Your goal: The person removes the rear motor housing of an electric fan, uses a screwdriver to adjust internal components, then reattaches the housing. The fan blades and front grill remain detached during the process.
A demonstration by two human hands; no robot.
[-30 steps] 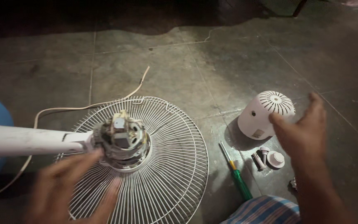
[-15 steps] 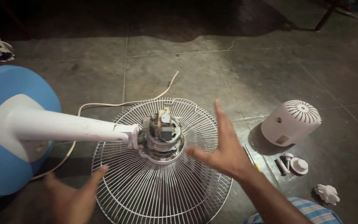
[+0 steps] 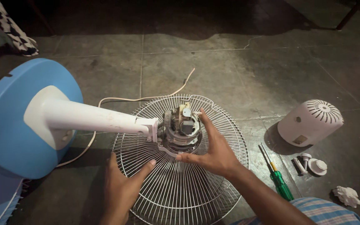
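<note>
Motor point(image 3: 183, 130) of the dismantled fan sits bare at the middle of the white wire grille point(image 3: 180, 191), which lies flat on the grey concrete floor point(image 3: 238, 71). Against its right side rests the right hand point(image 3: 213, 150), fingers spread wide, thumb and forefinger cupping the housing without closing on it. The left hand point(image 3: 121, 187) lies lower left, open, palm down on the grille wires, just short of the motor. A white stand tube point(image 3: 96, 118) runs from the motor's left side to the blue base point(image 3: 9, 133); a pale cord point(image 3: 146, 98) trails behind. Right of the grille lie a green-handled screwdriver point(image 3: 278, 177), a white motor cover point(image 3: 310, 122), small white knobs point(image 3: 311, 163) and a crumpled paper point(image 3: 346, 195). Beyond the grille's far edge the floor stretches wide.
</note>
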